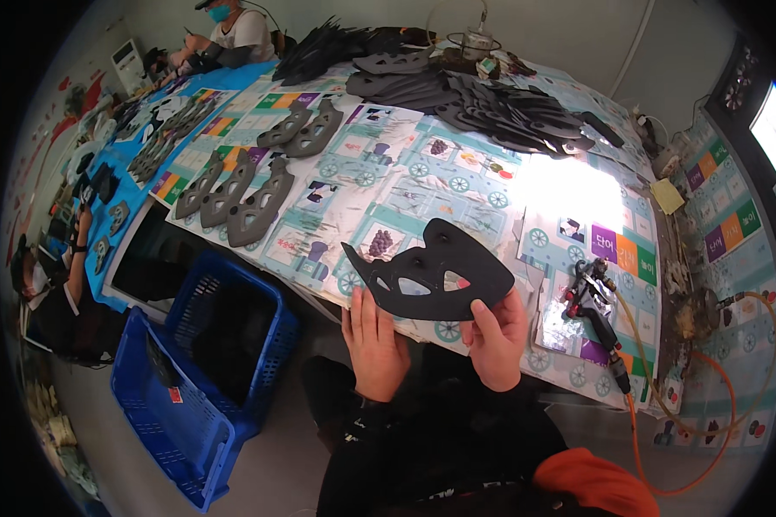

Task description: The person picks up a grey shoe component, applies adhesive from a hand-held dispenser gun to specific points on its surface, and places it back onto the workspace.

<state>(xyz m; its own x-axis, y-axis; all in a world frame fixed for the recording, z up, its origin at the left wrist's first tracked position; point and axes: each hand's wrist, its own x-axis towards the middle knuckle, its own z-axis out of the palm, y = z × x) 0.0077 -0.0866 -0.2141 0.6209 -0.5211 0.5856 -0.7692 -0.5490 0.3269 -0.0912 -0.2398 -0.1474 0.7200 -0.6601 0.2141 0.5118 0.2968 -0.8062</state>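
Note:
A dark flat panel (470,267) with pointed upper edges and several cut-out windows is held up over the table's near edge. My right hand (498,345) pinches its lower right corner, thumb in front and fingers behind. Beside the lower left edge, my left hand (376,349) has its fingers stretched out, the tips at or close to the panel; I cannot tell if they press on it. Similar grey panels (260,202) lie in a row on the table to the left, with another pair of panels (313,129) farther back.
A pile of dark panels (491,108) covers the back of the table (319,246). At right lies a spray gun (597,302) with an orange hose (636,439). Blue plastic crates (177,431) stand lower left. One co-worker (241,34) is at the back, another (56,302) at far left.

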